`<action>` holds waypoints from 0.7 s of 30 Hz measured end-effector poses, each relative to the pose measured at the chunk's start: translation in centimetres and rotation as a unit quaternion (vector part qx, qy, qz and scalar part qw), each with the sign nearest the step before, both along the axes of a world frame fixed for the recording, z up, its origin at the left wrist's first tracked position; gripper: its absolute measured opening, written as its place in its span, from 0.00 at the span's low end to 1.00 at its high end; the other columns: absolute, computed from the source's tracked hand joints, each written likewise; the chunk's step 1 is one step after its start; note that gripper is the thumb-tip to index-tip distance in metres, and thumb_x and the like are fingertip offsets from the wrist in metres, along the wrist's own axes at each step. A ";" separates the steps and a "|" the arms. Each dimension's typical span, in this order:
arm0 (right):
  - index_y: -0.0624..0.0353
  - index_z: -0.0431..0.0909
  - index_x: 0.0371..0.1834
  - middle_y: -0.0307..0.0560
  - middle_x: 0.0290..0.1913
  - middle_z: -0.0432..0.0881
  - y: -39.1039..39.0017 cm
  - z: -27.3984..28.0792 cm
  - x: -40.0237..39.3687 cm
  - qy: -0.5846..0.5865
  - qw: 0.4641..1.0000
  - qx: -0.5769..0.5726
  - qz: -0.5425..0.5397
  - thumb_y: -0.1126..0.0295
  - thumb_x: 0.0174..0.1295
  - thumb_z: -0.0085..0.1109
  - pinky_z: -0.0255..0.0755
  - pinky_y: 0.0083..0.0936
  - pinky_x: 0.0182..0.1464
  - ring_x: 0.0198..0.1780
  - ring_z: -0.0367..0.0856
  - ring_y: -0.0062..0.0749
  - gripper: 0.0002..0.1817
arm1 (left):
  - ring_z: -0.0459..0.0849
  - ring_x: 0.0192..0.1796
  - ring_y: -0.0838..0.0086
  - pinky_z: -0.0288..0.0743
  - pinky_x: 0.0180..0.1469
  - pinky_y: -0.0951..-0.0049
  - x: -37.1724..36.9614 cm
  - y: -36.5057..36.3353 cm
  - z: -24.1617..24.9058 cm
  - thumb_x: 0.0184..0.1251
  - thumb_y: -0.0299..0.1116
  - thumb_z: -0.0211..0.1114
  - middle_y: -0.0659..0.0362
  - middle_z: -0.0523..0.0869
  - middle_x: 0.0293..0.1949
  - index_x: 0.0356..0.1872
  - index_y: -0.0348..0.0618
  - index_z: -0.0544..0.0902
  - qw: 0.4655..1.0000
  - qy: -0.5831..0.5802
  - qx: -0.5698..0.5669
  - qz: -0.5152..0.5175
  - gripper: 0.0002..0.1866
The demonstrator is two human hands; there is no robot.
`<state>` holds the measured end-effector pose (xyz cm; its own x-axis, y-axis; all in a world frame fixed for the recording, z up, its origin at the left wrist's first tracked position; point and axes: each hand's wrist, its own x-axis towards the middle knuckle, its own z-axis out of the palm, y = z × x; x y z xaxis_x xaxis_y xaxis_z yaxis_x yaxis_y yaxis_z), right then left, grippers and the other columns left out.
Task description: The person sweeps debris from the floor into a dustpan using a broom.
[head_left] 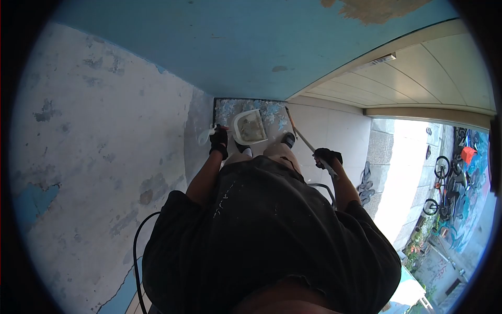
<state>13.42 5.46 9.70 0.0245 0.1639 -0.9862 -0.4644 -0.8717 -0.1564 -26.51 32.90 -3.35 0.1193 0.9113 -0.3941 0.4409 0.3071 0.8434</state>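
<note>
In my left hand [219, 139], which wears a dark glove, is the handle of a white dustpan [237, 130]. The handle's looped end sticks out to the left of the fist, and the pan lies to the right of it near my feet, with greyish debris in it. My right hand [328, 156], gloved too, is wrapped round the long stick of a broom [305, 140]. This stick slants up and left to the floor near the blue wall. Flakes of blue and white paint [273, 109] lie around the pan.
A blue wall [235, 52] with peeled patches stands ahead, and a scraped whitish wall [115, 115] is on the left. At right are a cream door [413, 73], sandals [366, 186] and, outside, bicycles [442, 167]. A black cable [137, 246] hangs by my left side.
</note>
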 end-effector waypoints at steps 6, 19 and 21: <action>0.55 0.67 0.25 0.40 0.16 0.68 2.2 3.8 -3.2 -0.067 0.996 0.056 0.009 0.68 0.60 0.53 0.57 0.22 0.15 0.13 0.63 0.25 0.09 | 0.81 0.45 0.64 0.72 0.52 0.62 -1.2 -1.1 3.1 0.62 0.41 0.55 0.57 0.85 0.36 0.28 0.51 0.83 0.997 0.028 -0.049 0.057 0.11; 0.55 0.64 0.22 0.41 0.15 0.65 5.8 0.6 -2.0 0.064 0.990 0.029 0.125 0.62 0.60 0.52 0.55 0.27 0.17 0.14 0.61 0.28 0.14 | 0.77 0.30 0.77 0.70 0.34 0.75 -8.0 -5.6 1.4 0.62 0.30 0.54 0.61 0.83 0.31 0.27 0.43 0.82 0.962 -0.114 -0.022 0.248 0.09; 0.55 0.65 0.22 0.40 0.15 0.65 7.0 -1.5 -1.4 0.108 0.984 0.022 0.143 0.61 0.61 0.52 0.56 0.25 0.17 0.15 0.62 0.27 0.14 | 0.80 0.41 0.74 0.71 0.46 0.73 -9.1 -5.3 2.5 0.62 0.29 0.54 0.61 0.84 0.34 0.26 0.46 0.82 0.969 -0.064 -0.064 0.229 0.08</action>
